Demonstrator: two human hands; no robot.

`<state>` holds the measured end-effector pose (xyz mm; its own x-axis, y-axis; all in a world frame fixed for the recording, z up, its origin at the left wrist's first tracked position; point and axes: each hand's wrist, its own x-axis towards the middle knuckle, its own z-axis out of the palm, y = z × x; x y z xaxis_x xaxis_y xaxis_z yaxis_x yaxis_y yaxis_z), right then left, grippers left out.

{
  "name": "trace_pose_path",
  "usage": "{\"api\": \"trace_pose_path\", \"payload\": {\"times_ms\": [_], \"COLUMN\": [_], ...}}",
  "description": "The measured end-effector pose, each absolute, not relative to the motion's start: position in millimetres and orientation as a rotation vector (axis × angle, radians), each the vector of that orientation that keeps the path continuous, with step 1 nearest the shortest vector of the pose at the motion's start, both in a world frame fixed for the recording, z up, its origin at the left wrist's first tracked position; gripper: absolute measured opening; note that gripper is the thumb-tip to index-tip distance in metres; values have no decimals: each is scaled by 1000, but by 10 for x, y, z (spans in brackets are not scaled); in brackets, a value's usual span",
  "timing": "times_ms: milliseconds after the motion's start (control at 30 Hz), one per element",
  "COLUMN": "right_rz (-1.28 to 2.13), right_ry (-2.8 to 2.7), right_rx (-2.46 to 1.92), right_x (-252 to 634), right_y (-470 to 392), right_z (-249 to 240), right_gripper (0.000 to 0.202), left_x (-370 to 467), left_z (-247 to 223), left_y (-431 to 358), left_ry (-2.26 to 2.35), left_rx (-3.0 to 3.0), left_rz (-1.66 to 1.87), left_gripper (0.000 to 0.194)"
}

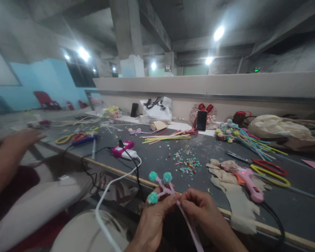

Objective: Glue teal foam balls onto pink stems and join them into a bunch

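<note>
My left hand is closed around a lilac pipe-cleaner flower stem just past the table's front edge. It forks into three short branches, each tipped with a fuzzy teal ball. Thumb and forefinger of my right hand pinch together at the stem, just below the fork. From between the hands the long tail of the stem hangs down towards me. Small cut bits of coloured pipe cleaner lie scattered on the dark table beyond my hands.
At right, a pink glue gun rests on a tattered cloth beside scissors. Loose pipe cleaners lie mid-table. A purple power strip trails cables over the front edge. Another person's arm reaches in at left.
</note>
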<state>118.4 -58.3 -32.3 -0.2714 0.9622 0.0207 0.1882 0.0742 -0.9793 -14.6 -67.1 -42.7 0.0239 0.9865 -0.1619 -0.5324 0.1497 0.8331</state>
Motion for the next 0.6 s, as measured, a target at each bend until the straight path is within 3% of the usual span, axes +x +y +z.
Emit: {"api": "trace_pose_path", "payload": {"times_ms": [133, 467, 600], "right_rz": [1548, 1549, 1744], "right_ry": [-1352, -1271, -1130], "right_rx": [-1078, -1010, -894], "right_x": [1163, 1135, 1130], "right_y": [-577, -603, -610], "right_z": [-377, -417, -488], "right_gripper": [19, 28, 23], "left_x": [-140, -129, -112], "left_z": [-428, -362, -366], "left_y": [-683, -696, -698], "left_ry": [886, 899, 875], "left_rx": [665, 725, 641], "left_rz": [1322, 1356, 1331], "left_gripper": [12, 15, 15]}}
